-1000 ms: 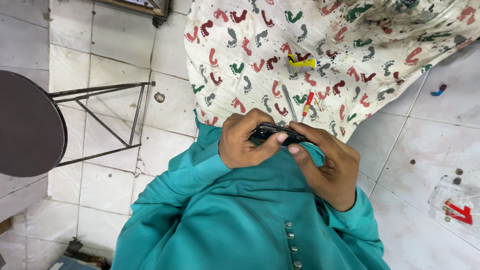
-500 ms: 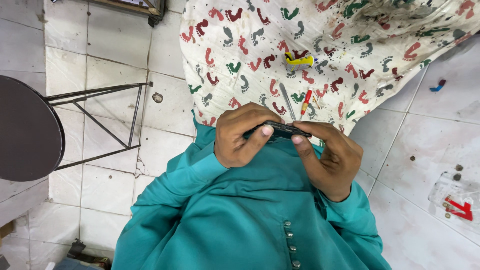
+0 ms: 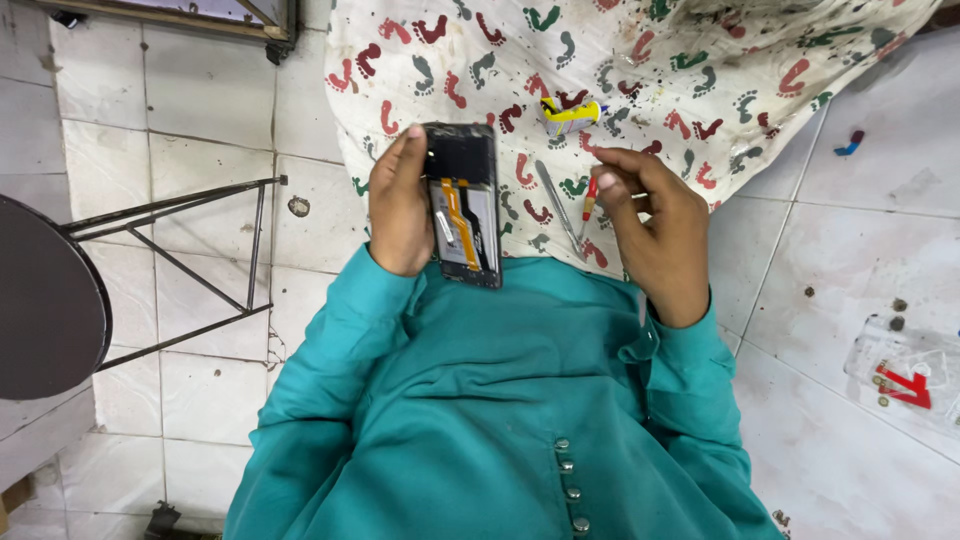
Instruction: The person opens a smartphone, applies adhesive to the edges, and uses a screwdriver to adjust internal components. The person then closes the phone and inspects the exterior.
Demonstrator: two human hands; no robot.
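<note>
My left hand (image 3: 398, 205) holds an opened phone (image 3: 465, 205) upright, its back off so dark internals and an orange flex strip show. My right hand (image 3: 660, 230) has come off the phone and hovers to its right, fingers curled. Its thumb tip sits beside a small red-handled screwdriver (image 3: 590, 200) lying on a white cloth with coloured footprints (image 3: 650, 60). Whether the fingers grip the screwdriver is unclear. Metal tweezers (image 3: 555, 200) lie on the cloth between the phone and the screwdriver. My teal sleeves and shirt (image 3: 500, 400) fill the lower middle.
A small yellow object (image 3: 570, 115) lies on the cloth further out. A dark round stool (image 3: 40, 300) with a metal frame (image 3: 180, 260) stands at the left on the white tiled floor. A clear plastic bag with a red piece (image 3: 905, 370) lies at the right.
Both hands were closed together on the phone near my chest. Now the left hand alone has lifted and turned it, open side up, and the right hand has moved right toward the screwdriver.
</note>
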